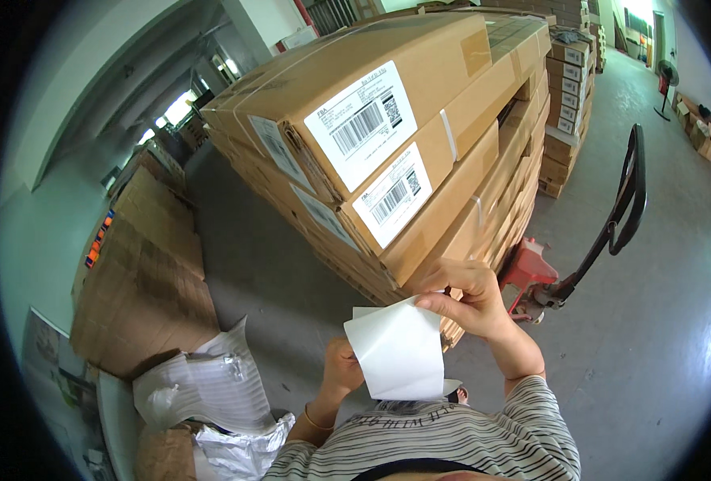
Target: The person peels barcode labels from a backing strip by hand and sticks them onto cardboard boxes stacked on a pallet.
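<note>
White sheets of paper (399, 349), seen from their blank side, are held up in front of my chest. My right hand (469, 297) pinches their upper right corner between thumb and fingers. At their left edge my left hand (342, 365) is closed on them, its fingertips partly hidden behind the paper. Just beyond stands a tall stack of flat brown cartons (427, 72). A large white barcode label (361, 124) is stuck on the top carton's near corner, and a second label (393, 195) sits on the carton below.
A red pallet jack (530, 268) with a black handle (632, 192) stands right of the stack. Leaning cardboard sheets (143, 280) and white foam wrap (219, 385) are at the left. More labelled cartons (565, 96) and a standing fan (666, 76) are farther back.
</note>
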`<state>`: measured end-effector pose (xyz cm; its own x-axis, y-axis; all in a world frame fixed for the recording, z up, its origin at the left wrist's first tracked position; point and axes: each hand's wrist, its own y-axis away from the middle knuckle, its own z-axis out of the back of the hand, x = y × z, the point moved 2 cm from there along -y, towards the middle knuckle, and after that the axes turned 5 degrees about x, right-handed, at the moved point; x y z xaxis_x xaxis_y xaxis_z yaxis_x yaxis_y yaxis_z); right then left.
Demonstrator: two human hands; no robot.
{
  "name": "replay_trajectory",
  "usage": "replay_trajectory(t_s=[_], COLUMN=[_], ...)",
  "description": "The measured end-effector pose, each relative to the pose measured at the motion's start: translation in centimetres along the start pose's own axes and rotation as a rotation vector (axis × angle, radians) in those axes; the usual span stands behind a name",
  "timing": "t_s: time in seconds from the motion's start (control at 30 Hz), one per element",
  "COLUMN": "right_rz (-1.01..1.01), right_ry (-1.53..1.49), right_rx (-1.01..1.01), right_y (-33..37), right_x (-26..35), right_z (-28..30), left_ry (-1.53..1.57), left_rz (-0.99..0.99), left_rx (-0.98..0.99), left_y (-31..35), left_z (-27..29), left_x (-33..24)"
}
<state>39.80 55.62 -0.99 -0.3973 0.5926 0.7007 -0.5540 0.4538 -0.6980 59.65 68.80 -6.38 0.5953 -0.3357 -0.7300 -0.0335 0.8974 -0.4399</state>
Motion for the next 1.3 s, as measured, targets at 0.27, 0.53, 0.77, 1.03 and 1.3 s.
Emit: replay_trajectory(t_s=[0.27, 0.53, 0.77, 1.03, 1.3], right_rz=[0.127, -0.444, -0.318, -0.231, -0.223], right_ry=[-0.179, 0.005, -0.17, 0.052, 0.41], right_rx=[0.082, 0.092, -0.163, -0.307, -0.234], right_y=[1.0, 3.8, 5.0, 3.6, 0.7], right_x=[-0.8, -1.7, -1.9, -2.8, -1.8], right_z=[0.2, -4.0, -7.2, -10.3, -12.3], left_ry=[0.129, -0.212, -0.156, 0.075, 0.061], left_rz=[0.139, -0.213, -0.226, -0.339, -0.398], left_rx=[-0.114, -0.169, -0.118, 0.066, 0.083], left_y=[-0.5, -0.7, -0.4, -2.6, -3.7], left_z=[1.5, 2.8, 3.7, 6.4, 9.0], left_x=[1.1, -2.0, -0.7, 3.3, 7.2])
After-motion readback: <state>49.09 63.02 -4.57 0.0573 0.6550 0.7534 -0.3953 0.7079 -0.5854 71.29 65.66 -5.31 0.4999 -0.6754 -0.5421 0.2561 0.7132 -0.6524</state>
